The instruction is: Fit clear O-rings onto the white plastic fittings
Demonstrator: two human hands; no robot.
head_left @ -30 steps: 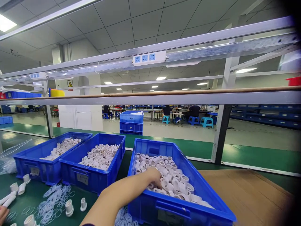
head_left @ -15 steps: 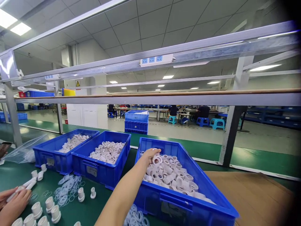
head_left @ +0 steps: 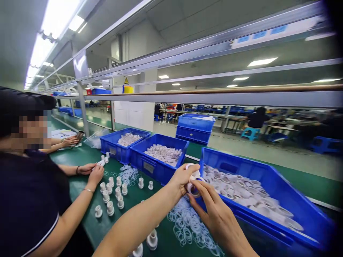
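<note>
My left hand point(head_left: 180, 178) is closed around white plastic pieces, one of them a collar point(head_left: 192, 166) showing above its fingers. Beside it, my right hand point(head_left: 214, 203) pinches a white plastic ring point(head_left: 189, 190) between thumb and fingers, and the two hands meet there. Below them lies a pile of thin clear rubber rings point(head_left: 184, 223) on the green table point(head_left: 91, 221). Just to the right, a large blue bin point(head_left: 268, 228) holds many white collars point(head_left: 241, 189). Several white flanged fittings point(head_left: 109, 207) stand upright on the table to the left.
Two more blue bins point(head_left: 148, 167) point(head_left: 109, 151) with small white parts stand further left. A co-worker point(head_left: 32, 200) sits at the left, hands on white fittings. Another pile of clear rings point(head_left: 128, 175) lies near the bins. A metal shelf frame point(head_left: 214, 98) crosses above the table.
My left hand has come out of the large bin with white pieces. My right hand has entered and grips a ring beside it. The view has swung left, bringing the co-worker into sight.
</note>
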